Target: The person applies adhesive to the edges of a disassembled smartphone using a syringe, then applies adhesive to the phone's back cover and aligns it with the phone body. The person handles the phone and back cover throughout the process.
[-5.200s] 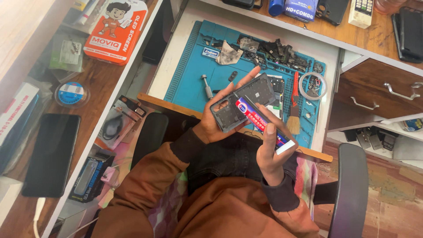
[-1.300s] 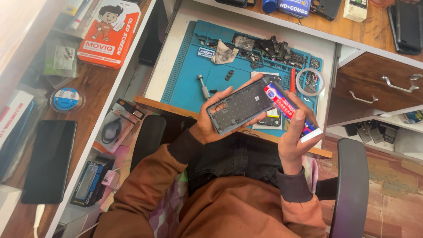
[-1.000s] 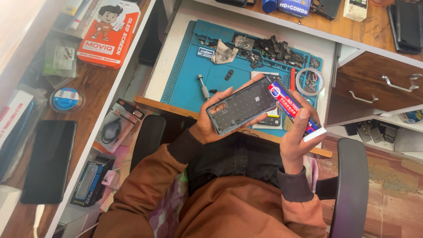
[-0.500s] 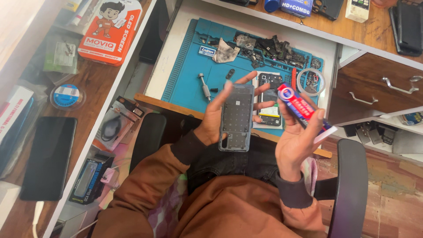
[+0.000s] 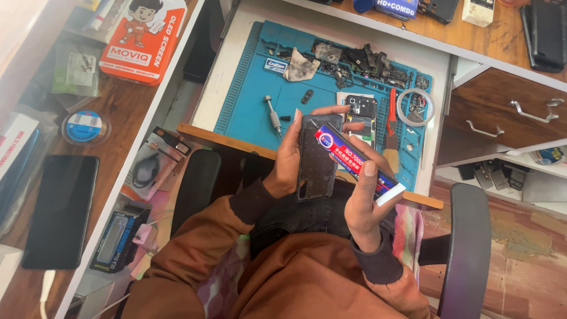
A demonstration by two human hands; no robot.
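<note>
My left hand (image 5: 288, 156) holds a dark phone frame (image 5: 316, 162) upright above my lap, fingers wrapped around its left edge. My right hand (image 5: 363, 198) grips a red, white and blue glue tube (image 5: 354, 159), whose nozzle end lies across the top of the phone frame. Both hands hover just in front of the blue work mat (image 5: 254, 88). On the mat lie a screwdriver (image 5: 273, 115), another phone part (image 5: 361, 109) and a pile of small dark parts (image 5: 366, 62).
A ring of tape (image 5: 415, 107) and a red tool (image 5: 392, 112) lie at the mat's right. On the wooden shelf to the left are a black phone (image 5: 59, 210), an orange box (image 5: 142, 38) and a round tape spool (image 5: 84, 126). Drawers (image 5: 508, 112) stand at the right.
The phone frame has turned from slanted to upright in my left hand. My right hand brought the glue tube back from the right so its tip rests across the frame's top.
</note>
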